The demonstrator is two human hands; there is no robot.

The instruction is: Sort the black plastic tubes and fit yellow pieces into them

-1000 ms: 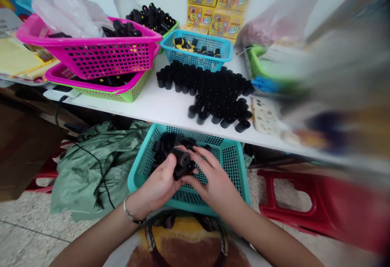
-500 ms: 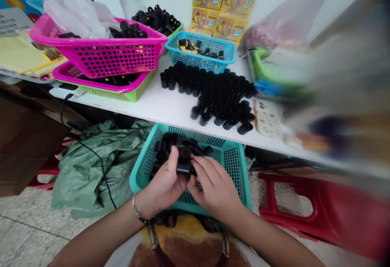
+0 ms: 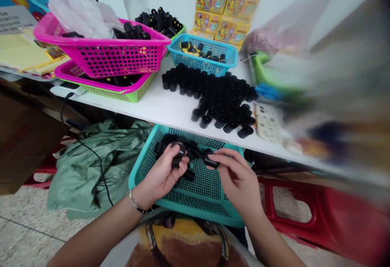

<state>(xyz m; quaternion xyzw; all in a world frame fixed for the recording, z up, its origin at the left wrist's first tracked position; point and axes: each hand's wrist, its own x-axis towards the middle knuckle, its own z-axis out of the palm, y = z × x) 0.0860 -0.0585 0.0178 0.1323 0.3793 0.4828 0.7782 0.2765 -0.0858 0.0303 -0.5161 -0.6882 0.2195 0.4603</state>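
Observation:
Over a teal mesh basket [image 3: 198, 194] on my lap, my left hand [image 3: 161, 175] is closed around a black plastic piece [image 3: 178, 159]. My right hand [image 3: 237, 179] has drawn off to the right and pinches a smaller black cylindrical part [image 3: 211, 161] at its fingertips. More loose black parts [image 3: 170, 145] lie in the basket's far left corner. On the white table [image 3: 164, 106] above stands a dense cluster of upright black cylinders [image 3: 216, 96].
Stacked pink and green baskets [image 3: 106, 61] sit on the table's left, a blue basket [image 3: 202, 53] behind the cylinders, yellow boxes [image 3: 227, 13] at the wall. A green bag [image 3: 97, 161] with a black cable lies on the floor left, a red stool [image 3: 319, 214] right.
Both hands were together on one black piece; now the right hand has pulled away to the right with a small black part, and the left keeps the other piece.

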